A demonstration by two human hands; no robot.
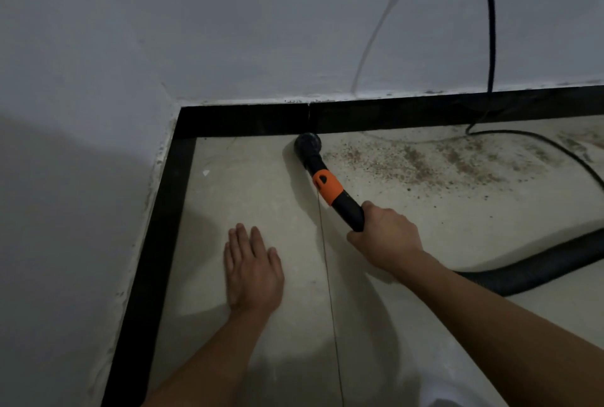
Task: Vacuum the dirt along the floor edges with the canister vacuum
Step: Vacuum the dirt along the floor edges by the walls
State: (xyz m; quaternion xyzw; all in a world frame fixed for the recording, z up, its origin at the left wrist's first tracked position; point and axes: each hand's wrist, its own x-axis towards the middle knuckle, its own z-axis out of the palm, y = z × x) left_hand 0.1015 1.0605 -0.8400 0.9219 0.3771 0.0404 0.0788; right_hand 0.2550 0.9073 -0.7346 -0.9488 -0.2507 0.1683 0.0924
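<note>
Near the corner baseboard (183, 210), left hand (253, 271) flat on the floor, fingers straight, holding nothing. Right hand (387, 235) wrapped round the vacuum wand (330, 190); nozzle (308, 144) at the skirting. Dirt (425, 164) lies rightward of the nozzle, along the wall.

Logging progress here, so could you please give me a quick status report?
Right hand grips wand; left hand flat on floor. Nozzle at baseboard, dirt beside it. Cord lies past the dirt.
</note>
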